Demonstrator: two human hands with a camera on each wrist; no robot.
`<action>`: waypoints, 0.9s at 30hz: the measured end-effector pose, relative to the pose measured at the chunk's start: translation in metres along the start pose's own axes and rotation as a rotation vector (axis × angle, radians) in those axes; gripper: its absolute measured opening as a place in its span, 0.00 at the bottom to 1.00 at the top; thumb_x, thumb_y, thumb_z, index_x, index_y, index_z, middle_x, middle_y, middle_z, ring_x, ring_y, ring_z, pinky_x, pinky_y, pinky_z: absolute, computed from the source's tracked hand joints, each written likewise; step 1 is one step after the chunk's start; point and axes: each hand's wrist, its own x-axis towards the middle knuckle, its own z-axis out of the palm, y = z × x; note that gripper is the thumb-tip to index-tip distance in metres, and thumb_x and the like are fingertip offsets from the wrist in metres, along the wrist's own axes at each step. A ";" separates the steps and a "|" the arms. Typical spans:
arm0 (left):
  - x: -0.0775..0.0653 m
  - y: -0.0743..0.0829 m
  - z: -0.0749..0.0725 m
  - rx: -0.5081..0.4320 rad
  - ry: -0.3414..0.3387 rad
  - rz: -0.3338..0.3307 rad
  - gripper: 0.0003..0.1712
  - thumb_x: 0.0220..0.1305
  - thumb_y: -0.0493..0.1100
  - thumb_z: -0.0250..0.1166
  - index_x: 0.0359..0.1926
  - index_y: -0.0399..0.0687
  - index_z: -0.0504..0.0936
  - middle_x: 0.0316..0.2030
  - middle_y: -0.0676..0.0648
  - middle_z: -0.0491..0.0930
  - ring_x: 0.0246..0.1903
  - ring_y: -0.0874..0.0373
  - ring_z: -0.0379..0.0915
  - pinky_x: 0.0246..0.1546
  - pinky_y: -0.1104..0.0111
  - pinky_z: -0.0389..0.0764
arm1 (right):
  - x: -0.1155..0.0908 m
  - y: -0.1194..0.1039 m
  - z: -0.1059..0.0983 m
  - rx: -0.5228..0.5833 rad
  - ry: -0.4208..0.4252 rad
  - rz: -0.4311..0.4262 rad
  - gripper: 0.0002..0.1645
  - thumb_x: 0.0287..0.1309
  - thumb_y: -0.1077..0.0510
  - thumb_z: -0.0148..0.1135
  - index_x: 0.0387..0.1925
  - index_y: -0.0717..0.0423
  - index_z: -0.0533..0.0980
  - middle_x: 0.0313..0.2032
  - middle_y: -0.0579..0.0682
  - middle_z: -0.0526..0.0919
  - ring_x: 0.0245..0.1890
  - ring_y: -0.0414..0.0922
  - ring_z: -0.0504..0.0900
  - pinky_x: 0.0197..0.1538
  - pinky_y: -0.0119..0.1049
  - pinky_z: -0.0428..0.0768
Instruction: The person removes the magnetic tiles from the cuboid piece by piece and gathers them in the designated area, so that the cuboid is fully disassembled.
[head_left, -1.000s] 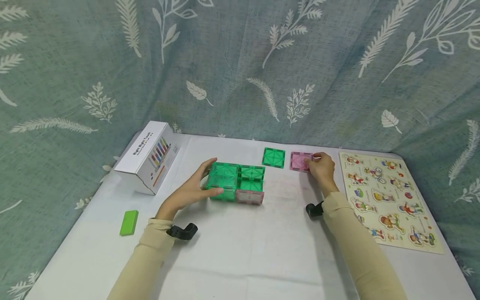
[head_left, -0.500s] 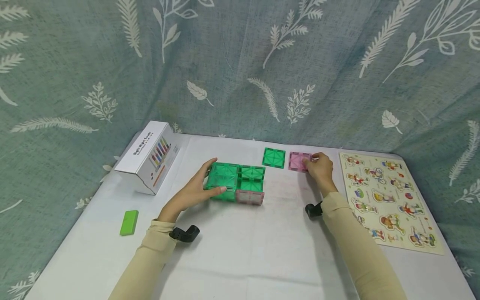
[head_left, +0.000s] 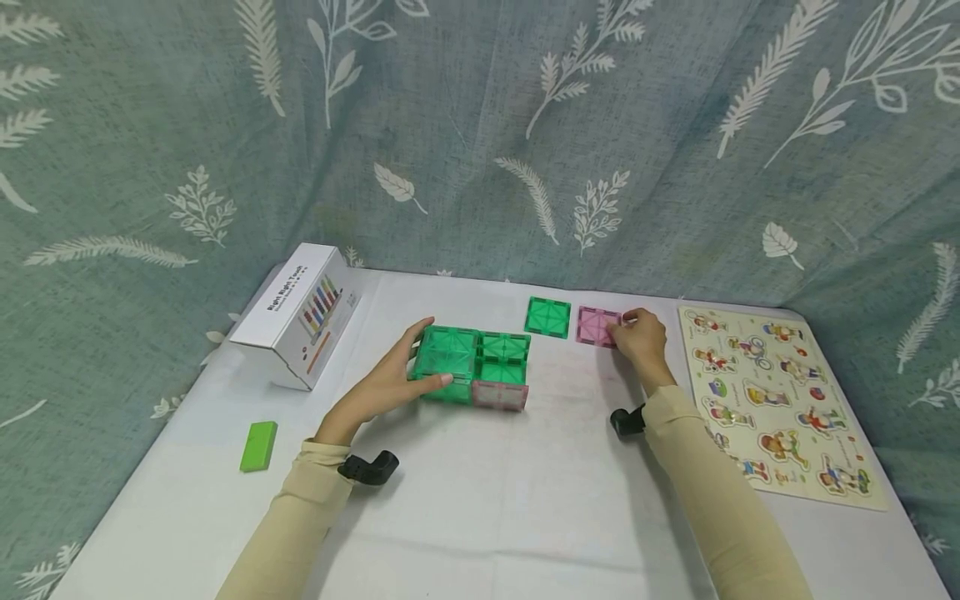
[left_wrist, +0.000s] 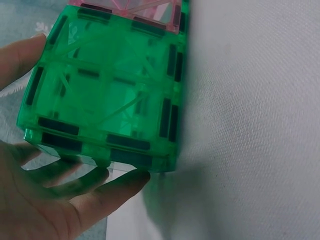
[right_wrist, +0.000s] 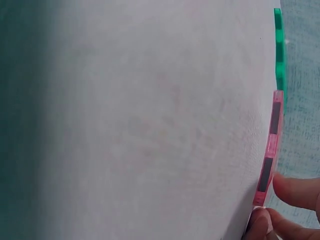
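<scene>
Head view: leafy curtain (head_left: 465, 100) behind the white table (head_left: 450, 517); at right, a picture board (head_left: 780, 408); at left, a carton (head_left: 288, 304) reading "Right Right Touch"; left hand (head_left: 381, 387) grips the tile box (head_left: 444, 352), mid-table; right hand (head_left: 641, 340) pinches the pink tile (head_left: 593, 327), beside a green tile (head_left: 547, 317); lime block (head_left: 258, 446) near the carton.

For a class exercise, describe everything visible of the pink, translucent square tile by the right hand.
The pink, translucent square tile looks plastic, with fine lines across its face and dark strips along one edge. It lies roughly flat on the white surface, right of and apart from a translucent green square tile. The right hand pinches its right side.
</scene>
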 end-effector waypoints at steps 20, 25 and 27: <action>0.002 0.009 0.008 0.065 0.089 -0.157 0.51 0.72 0.63 0.55 0.80 0.41 0.42 0.78 0.31 0.50 0.74 0.29 0.54 0.70 0.36 0.64 | -0.015 -0.019 -0.007 -0.053 -0.114 -0.169 0.27 0.68 0.52 0.60 0.60 0.67 0.74 0.49 0.66 0.81 0.46 0.58 0.80 0.50 0.51 0.79; 0.002 0.011 0.008 0.065 0.082 -0.137 0.51 0.73 0.63 0.55 0.80 0.43 0.42 0.78 0.32 0.49 0.74 0.30 0.53 0.71 0.36 0.63 | -0.030 -0.036 0.003 -0.037 -0.346 -0.324 0.33 0.61 0.51 0.70 0.62 0.63 0.74 0.58 0.63 0.80 0.58 0.59 0.79 0.59 0.53 0.81; 0.003 0.011 0.007 0.055 0.080 -0.131 0.50 0.73 0.63 0.55 0.81 0.45 0.42 0.78 0.32 0.49 0.74 0.30 0.53 0.71 0.37 0.63 | -0.037 -0.043 0.007 -0.010 -0.458 -0.378 0.37 0.56 0.49 0.74 0.63 0.60 0.74 0.61 0.60 0.80 0.61 0.58 0.79 0.61 0.53 0.80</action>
